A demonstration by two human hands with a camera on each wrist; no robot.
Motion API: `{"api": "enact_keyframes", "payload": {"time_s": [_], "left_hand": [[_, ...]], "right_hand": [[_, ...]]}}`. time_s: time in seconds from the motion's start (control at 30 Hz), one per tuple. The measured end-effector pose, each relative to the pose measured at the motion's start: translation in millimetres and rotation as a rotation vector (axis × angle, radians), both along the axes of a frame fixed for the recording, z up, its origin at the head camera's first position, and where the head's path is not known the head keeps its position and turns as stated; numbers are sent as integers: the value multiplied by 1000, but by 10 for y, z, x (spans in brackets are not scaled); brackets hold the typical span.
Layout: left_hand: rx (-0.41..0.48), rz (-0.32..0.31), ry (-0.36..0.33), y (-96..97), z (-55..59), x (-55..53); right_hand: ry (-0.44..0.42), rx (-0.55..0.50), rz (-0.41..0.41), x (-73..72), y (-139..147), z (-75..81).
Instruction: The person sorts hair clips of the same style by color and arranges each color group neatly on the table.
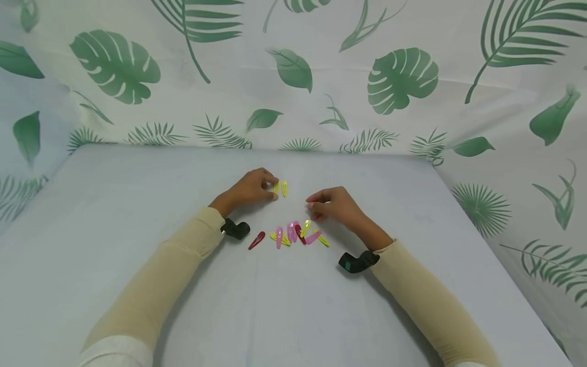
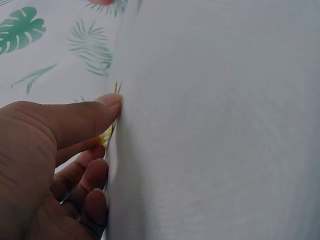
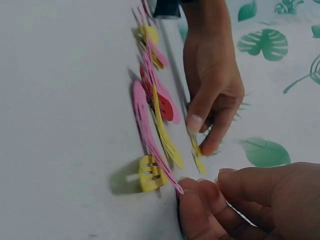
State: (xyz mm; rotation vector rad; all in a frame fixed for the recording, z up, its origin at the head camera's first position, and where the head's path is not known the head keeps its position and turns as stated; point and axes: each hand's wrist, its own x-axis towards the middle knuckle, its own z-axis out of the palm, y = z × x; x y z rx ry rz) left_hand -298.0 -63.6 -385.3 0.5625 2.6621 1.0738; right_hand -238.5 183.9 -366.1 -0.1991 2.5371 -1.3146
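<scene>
My left hand pinches a yellow snap hair clip between thumb and fingers, low over the table. A second yellow hair clip lies just to the right of it, roughly parallel. In the left wrist view the held clip shows edge-on past the thumb. My right hand hovers behind the right end of a loose group of clips, its fingers loosely bent with no clip visible in them. That group mixes pink, dark red and yellow clips, several overlapping.
A dark red clip lies at the left end of the group. The white-covered table meets a leaf-printed cloth at its back edge. Black wrist cameras sit on both forearms, close above the tabletop.
</scene>
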Motion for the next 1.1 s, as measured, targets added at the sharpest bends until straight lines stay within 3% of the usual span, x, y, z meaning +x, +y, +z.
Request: {"api": "enact_keyframes", "payload": {"time_s": [0.27, 0.47, 0.8, 1.1], "left_hand": [[-21, -9, 46, 8, 0, -4], [-21, -27, 68, 25, 29, 22], [-64, -38, 42, 64, 68, 31], [-49, -53, 67, 39, 36, 18]], "right_hand": [[-10, -43, 49, 134, -5, -4], [42, 13, 101, 202, -16, -3], [126, 106, 201, 231, -40, -83], [164, 106, 247, 237, -73, -83]]}}
